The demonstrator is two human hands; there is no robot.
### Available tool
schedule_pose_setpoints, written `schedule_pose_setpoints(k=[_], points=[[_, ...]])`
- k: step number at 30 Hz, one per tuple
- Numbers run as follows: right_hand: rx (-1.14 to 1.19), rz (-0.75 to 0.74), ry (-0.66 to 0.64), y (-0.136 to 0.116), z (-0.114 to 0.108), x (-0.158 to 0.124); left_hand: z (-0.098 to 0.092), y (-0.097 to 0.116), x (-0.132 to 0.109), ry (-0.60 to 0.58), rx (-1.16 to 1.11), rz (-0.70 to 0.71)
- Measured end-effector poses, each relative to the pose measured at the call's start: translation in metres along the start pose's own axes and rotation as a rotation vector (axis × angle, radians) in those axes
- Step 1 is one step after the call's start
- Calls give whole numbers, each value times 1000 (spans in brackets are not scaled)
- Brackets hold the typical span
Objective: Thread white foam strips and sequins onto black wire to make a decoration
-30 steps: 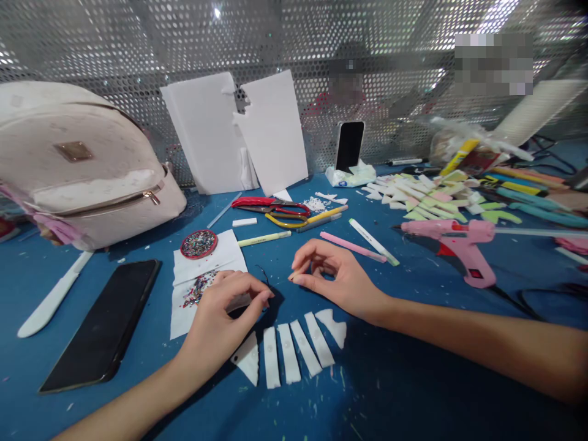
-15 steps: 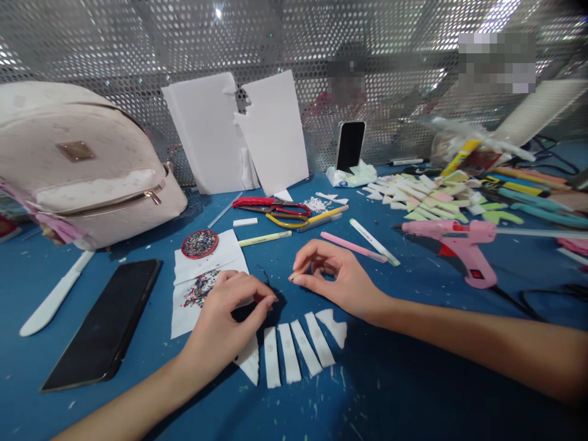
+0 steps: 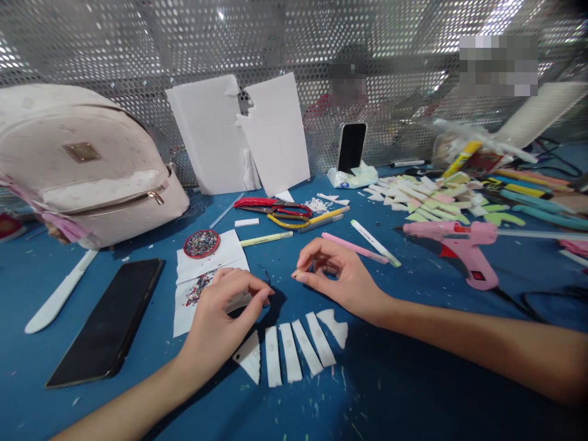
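My left hand (image 3: 232,315) is above the corner of a white paper sheet (image 3: 186,318), thumb and forefinger pinched. A thin dark thread (image 3: 265,274) curls up from those fingertips. To its right, my right hand (image 3: 337,278) also pinches thumb and forefinger, on something too small to make out. On the blue table below lie several white strips (image 3: 272,358) side by side, with a white triangular piece (image 3: 250,358) at the left and a notched white piece (image 3: 335,327) at the right. Loose beads (image 3: 195,293) and a round red dish of beads (image 3: 202,244) rest on the paper.
A dark phone (image 3: 105,324), white knife (image 3: 62,297) and pale backpack (image 3: 87,171) are at left. Red-handled scissors (image 3: 257,203) and markers (image 3: 374,243) lie behind my hands. At right are a pink glue gun (image 3: 473,245) and pale scraps (image 3: 432,196). White boards (image 3: 275,135) lean behind.
The view has shifted slightly, so everything sits a little further right. My left fingertips have moved a little, uncovering more of the triangular piece. The right hand keeps its pinch.
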State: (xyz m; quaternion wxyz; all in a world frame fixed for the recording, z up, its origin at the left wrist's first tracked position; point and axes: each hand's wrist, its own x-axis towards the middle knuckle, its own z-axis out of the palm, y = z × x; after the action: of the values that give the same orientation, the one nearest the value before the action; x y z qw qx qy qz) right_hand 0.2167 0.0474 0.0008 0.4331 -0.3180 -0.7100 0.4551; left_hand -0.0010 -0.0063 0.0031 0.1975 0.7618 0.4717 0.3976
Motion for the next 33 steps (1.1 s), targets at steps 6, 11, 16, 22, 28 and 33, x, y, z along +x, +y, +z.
schedule_pose_setpoints(k=[6,11,16,22,28,33], points=[[12,3,3,-1,0,0,1,-1,2,-10,-2,1],[16,5,1,-1,1,0,2,-1,2,-19,6,-3],[21,10,-8,-1,0,1,2,-1,2,-20,9,-1],[-7,10,-12,-2,1,0,1,-1,2,-27,1,1],[-18,4,-16,-1,0,1,2,0,3,-20,2,-19],[-21,-8,-15,-1,0,0,2,0,1,-26,-8,-28]])
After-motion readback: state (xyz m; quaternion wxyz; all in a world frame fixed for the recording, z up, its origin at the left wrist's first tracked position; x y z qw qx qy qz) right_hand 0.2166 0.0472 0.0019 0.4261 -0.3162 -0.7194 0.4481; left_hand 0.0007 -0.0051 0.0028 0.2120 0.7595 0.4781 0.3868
